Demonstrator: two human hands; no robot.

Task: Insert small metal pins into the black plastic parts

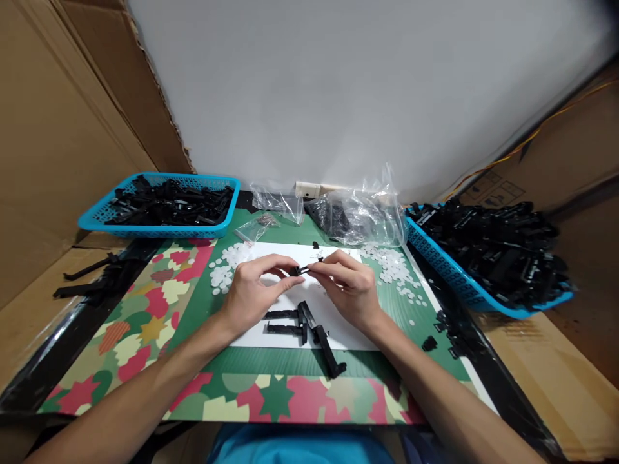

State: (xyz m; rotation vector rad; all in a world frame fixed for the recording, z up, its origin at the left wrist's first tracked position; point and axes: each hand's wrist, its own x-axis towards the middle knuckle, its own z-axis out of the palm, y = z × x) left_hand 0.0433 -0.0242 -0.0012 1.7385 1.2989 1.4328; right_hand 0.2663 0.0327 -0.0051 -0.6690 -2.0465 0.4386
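Observation:
Between my two hands, over a white sheet, is a small black plastic part. My left hand pinches its left end between thumb and fingers. At its right end, the fingertips of my right hand are closed on the part too; how its pieces join is too small to tell. Just below my hands lies a larger black plastic bracket, with long prongs reaching left. A tiny black piece rests beyond my fingers on the sheet.
Blue baskets of black parts stand at left and right. White discs lie in piles left and right. Clear plastic bags sit along the wall. Loose black parts lie left and right.

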